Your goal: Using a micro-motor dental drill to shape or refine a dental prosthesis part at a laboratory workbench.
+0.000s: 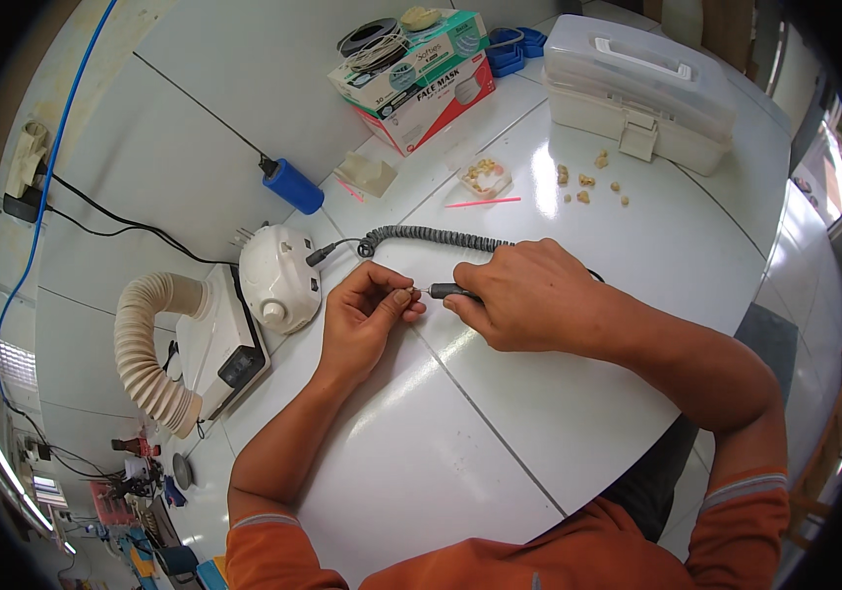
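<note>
My right hand (536, 293) is wrapped round a dark rotary handpiece (455, 290), its thin metal tip pointing left. The tip meets, or nearly meets, the fingertips of my left hand (360, 317). Those fingers are pinched on something too small and too covered to make out. A black coiled cord (431, 233) runs behind both hands from the white motor unit (281, 278), which has a round knob. Beyond the hands sits a small clear dish (496, 187) of yellowish, tooth-like pieces. A pink stick (483, 203) lies in front of it.
Loose yellowish pieces (586, 181) lie before a translucent lidded toolbox (637, 93). Stacked mask boxes (431, 103), a blue cylinder (293, 187) and a cream-coloured block (367, 173) stand along the back. At left, a ribbed hose (141, 339) joins a white box (229, 339).
</note>
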Demonstrator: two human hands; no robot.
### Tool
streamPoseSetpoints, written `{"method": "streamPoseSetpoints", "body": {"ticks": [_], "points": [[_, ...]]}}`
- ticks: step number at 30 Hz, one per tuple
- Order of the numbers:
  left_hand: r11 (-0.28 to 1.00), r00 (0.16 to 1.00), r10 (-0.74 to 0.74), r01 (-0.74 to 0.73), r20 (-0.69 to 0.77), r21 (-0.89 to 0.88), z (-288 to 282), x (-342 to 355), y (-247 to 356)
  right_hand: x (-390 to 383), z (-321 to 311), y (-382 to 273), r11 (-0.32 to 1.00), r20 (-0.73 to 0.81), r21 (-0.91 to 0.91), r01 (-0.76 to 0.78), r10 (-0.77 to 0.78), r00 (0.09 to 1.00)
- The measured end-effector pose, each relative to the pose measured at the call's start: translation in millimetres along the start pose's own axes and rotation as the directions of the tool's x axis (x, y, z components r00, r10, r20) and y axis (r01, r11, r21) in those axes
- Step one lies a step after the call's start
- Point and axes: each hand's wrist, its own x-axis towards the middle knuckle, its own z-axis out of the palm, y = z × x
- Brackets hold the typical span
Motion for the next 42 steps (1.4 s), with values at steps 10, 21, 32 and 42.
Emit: {"method": "streamPoseSetpoints", "body": {"ticks": [10,21,32,42], "points": [[1.0,1.0,0.021,-0.021,-0.021,0.003,-0.1,-0.6,-0.1,2.6,-1.1,1.4,1.0,0.029,0.012,-0.017,0.017,0.999],[1.0,1.0,0.006,-0.006,-0.014,0.018,0.8,-0.5,1.8,2.3,1.5,0.3,1.0,0.033,-0.007,-0.01,0.01,0.999],[1.0,1.0,-0.008,0.009,-0.018,0.01,-1.1,-0.7,0.3,2.7,3.2,0.6,0.999,0.015,-0.038,-0.007,0.008,1.0],[0.997,0.999,-0.043,0.044,-0.028,0.061,1.6,-2.2,5.3,1.4,2.1,2.7,1.0,-0.007,0.002,0.023,-0.023,1.0]]}}
